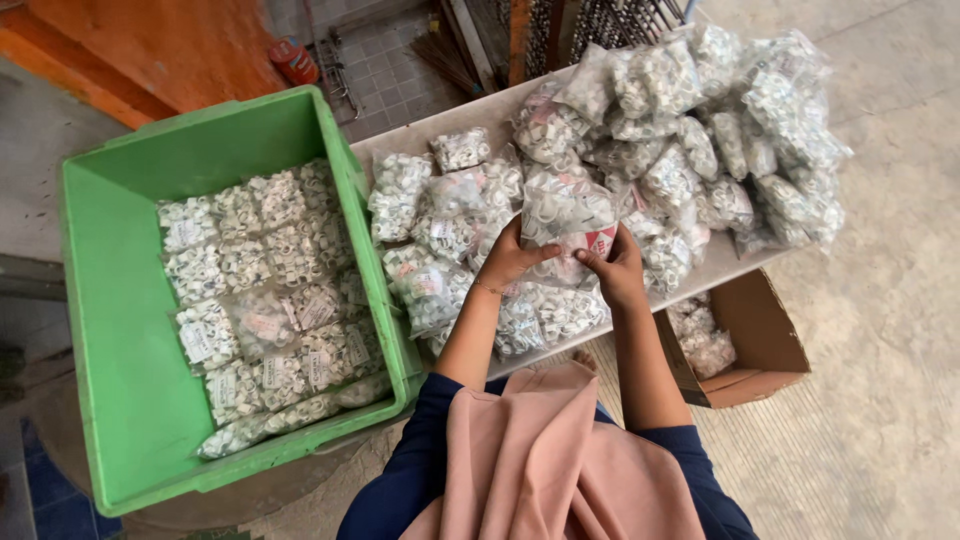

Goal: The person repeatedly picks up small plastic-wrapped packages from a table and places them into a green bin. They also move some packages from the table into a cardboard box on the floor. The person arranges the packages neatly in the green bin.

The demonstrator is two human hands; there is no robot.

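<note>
Both my hands hold one clear plastic bag of small white ring-shaped parts with a red-and-white label, lifted just above the table. My left hand grips its lower left side, my right hand its lower right side. Under and around the bag lie several more such bags on the tabletop. A large heap of the same bags rises at the table's far right.
A green plastic crate stands to the left against the table, with several bags laid in rows inside. A brown cardboard box with a few bags sits on the concrete floor at the right. Metal racks stand behind the table.
</note>
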